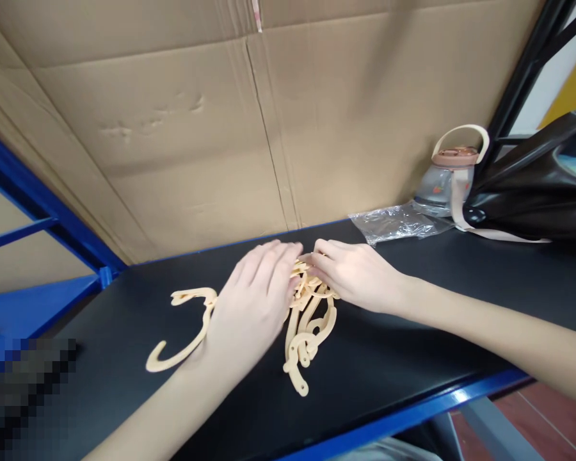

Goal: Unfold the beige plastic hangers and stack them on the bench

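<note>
Several cream plastic folding hangers (297, 349) lie bunched on the black tabletop, their hooks and jointed arms overlapping. My left hand (256, 291) comes over the bunch from the left, palm down, fingers together and curled round its upper part. From the other side my right hand (352, 272) grips the same part with bent fingers; its fingertips are partly hidden. Both hands nearly meet at the top of the bunch. Left of my left wrist, another cream hanger piece (187, 349) with a curved hook lies on the table, partly covered by that hand.
A cardboard sheet (182, 141) stands behind the black tabletop (413, 339). At the back right are a clear plastic bag (393, 221), a water bottle with a strap (444, 182) and a dark bag (532, 179). Blue frame bars (62, 221) rise at the left.
</note>
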Motion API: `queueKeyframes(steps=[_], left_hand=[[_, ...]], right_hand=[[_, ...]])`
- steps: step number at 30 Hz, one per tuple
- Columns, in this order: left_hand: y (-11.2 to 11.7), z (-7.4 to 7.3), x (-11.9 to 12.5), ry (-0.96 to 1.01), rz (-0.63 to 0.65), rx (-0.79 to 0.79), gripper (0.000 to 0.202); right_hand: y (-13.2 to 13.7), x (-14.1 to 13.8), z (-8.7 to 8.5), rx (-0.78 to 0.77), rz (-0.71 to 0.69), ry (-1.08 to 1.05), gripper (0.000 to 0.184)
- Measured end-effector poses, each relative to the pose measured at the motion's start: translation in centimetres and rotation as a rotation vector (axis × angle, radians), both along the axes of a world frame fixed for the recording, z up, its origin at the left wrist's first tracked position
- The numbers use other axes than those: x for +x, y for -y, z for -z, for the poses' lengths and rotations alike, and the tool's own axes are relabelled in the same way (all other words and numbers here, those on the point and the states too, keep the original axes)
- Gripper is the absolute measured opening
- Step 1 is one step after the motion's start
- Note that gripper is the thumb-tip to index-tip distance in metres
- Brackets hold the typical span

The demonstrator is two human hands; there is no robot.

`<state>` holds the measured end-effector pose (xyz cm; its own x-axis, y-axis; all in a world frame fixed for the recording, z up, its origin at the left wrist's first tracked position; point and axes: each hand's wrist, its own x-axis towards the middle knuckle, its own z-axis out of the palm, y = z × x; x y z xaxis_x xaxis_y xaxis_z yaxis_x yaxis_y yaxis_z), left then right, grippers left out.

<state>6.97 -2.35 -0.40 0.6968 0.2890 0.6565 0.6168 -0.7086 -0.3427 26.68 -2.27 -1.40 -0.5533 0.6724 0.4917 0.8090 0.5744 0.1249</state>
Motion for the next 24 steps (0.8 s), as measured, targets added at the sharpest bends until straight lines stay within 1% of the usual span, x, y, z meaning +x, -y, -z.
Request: queueKeyframes(steps=[1,3,5,7,8,9,10,11,12,13,15,17,19,20,22,23,24], left_hand=[[-0.6,0.1,-0.1,-0.052,-0.072,0.036,0.025],[-1.6,0.4,-0.3,-0.201,-0.153,-0.005,0.026],[-2.0,0.7,-0.5,-0.340,-0.156,-0.031,0.024],[-2.0,0.9,-0.5,-0.409,-0.126,0.042,0.024],[-1.9,1.0,-0.4,-0.422,-0.114,0.098,0.023],[-1.8,1.2,-0.4,-0.425,-0.111,0.148,0.023],[-1.7,1.3,-0.3,-0.427,-0.114,0.183,0.023],[-1.6,1.4,-0.3,-0.428,-0.124,0.200,0.022],[-1.6,1.6,-0.2,-0.432,-0.147,0.197,0.022],[-1.5,1.7,-0.1,-0.436,-0.172,0.178,0.022],[-1.4,1.8,0.2,-0.456,-0.222,0.095,0.022],[-1.3,1.6,0.3,-0.468,-0.279,-0.023,0.020],[-1.3,1.2,0.2,-0.418,-0.373,-0.102,0.017],[-1.3,1.0,0.0,-0.374,-0.424,-0.111,0.017],[-1.4,0.5,-0.5,-0.269,-0.484,-0.060,0.024],[-1.5,0.3,-0.8,-0.226,-0.479,-0.018,0.028],[-1.5,0.1,-1.0,-0.196,-0.447,0.020,0.031]], right_hand=[[0.2,-0.2,0.0,-0.071,-0.022,-0.077,0.029],[0.5,-0.3,-0.1,-0.286,-0.103,-0.293,0.026],[0.3,-0.1,-0.2,-0.608,-0.178,-0.550,0.019],[-0.1,0.2,-0.3,-0.976,-0.214,-0.739,0.019],[-0.2,0.3,-0.3,-1.127,-0.221,-0.802,0.021],[-0.4,0.4,-0.4,-1.230,-0.223,-0.847,0.023],[-0.5,0.4,-0.4,-1.284,-0.222,-0.882,0.024],[-0.5,0.3,-0.3,-1.291,-0.215,-0.909,0.023],[-0.4,0.1,-0.2,-1.267,-0.195,-0.922,0.022],[-0.2,-0.1,-0.1,-1.209,-0.165,-0.914,0.021],[0.1,-0.5,0.3,-1.012,-0.101,-0.847,0.017],[0.3,-0.8,0.7,-0.767,-0.070,-0.745,0.014],[0.2,-0.7,1.0,-0.532,-0.053,-0.642,0.011],[0.0,-0.6,1.2,-0.443,-0.039,-0.594,0.011],[-0.7,-0.3,1.5,-0.291,-0.003,-0.507,0.012],[-1.1,-0.2,1.7,-0.236,0.007,-0.463,0.014],[-1.5,-0.1,1.9,-0.197,0.005,-0.418,0.018]])
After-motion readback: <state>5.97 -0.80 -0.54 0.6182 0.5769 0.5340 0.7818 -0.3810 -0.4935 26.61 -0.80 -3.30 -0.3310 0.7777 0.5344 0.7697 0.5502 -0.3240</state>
